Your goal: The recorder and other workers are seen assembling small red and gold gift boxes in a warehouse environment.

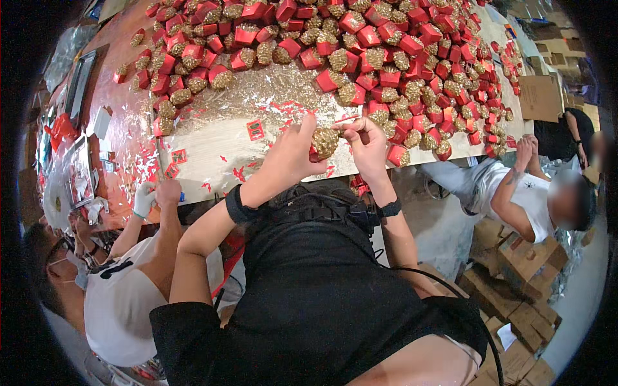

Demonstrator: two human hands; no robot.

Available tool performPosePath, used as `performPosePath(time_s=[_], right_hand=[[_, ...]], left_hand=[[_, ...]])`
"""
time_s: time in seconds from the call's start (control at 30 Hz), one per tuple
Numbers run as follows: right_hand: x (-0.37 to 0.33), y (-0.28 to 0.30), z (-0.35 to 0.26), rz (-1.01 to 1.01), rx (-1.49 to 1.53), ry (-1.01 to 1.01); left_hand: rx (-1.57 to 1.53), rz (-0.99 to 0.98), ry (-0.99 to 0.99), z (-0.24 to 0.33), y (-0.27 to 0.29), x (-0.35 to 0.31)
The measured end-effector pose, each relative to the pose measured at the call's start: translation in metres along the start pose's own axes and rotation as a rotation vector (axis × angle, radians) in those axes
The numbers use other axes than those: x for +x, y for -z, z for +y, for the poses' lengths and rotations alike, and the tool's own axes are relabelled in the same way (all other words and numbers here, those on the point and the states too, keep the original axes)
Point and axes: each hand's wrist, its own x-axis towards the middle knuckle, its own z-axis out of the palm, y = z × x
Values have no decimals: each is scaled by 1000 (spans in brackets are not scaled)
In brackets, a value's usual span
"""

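Note:
My left hand (293,151) is closed around a small red pot ornament with a bumpy gold glitter top (326,143), held just over the table's near edge. Close on its right, my right hand (367,143) pinches a thin red-and-white strip (346,120) between thumb and fingertips. The strip lies above the gold top; whether they touch I cannot tell. Beyond both hands, a large pile of similar red-and-gold ornaments (373,58) covers the far and right parts of the table. A red printed tag (255,130) lies left of my left hand.
Gold glitter and red scraps litter the pale tabletop (219,151). More red tags (178,156) lie at the left. People work at both sides: a gloved hand (143,199) at left, a person in a white shirt (505,193) at right. Cardboard boxes (528,264) stand lower right.

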Motion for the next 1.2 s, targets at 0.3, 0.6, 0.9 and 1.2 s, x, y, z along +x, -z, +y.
performPosePath(time_s=[0.3, 0.6, 0.9, 1.2], right_hand=[[2, 5, -19, -78, -102, -8], [-5, 8, -13, -157, -28, -65], [-51, 46, -9, 177, -456, -10], [-178, 200, 149, 411, -1187, -317]], left_hand=[[79, -3, -11, 3, -3, 0], [147, 25, -83, 9, -11, -7], [-24, -172, -66, -43, 0, 20], [394, 427, 628, -273, 84, 103]])
